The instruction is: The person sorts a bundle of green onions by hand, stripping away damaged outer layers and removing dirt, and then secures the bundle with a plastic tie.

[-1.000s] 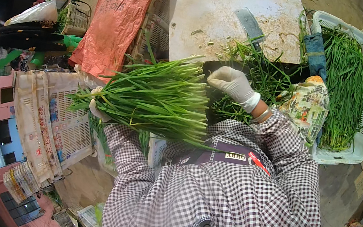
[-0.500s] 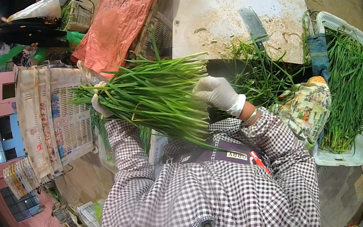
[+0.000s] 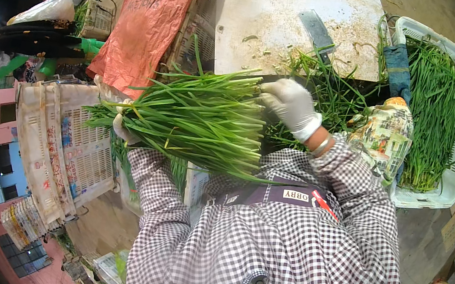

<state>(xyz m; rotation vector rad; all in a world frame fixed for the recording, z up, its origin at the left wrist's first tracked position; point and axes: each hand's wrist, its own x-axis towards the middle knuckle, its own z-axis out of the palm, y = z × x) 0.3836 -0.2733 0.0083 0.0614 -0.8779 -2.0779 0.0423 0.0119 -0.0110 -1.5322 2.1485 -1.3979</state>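
Now our right grip (image 3: pixel 293 107) has eased back, baring more pale stem ends (image 3: pixel 256 129) — it's curled narrow, any pinch unclear — while our left grip (image 3: pixel 123 130) holds the green bunch (image 3: pixel 195 117) ahead of us.

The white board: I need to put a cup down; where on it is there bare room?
Widest free patch on the white board, though stained: between its far-left corner and the cleaver. A smaller, dirtier one: between the cleaver and right edge. Crowded: the near side, with loose chives by the cleaver, the held chive bunch and the right hand.
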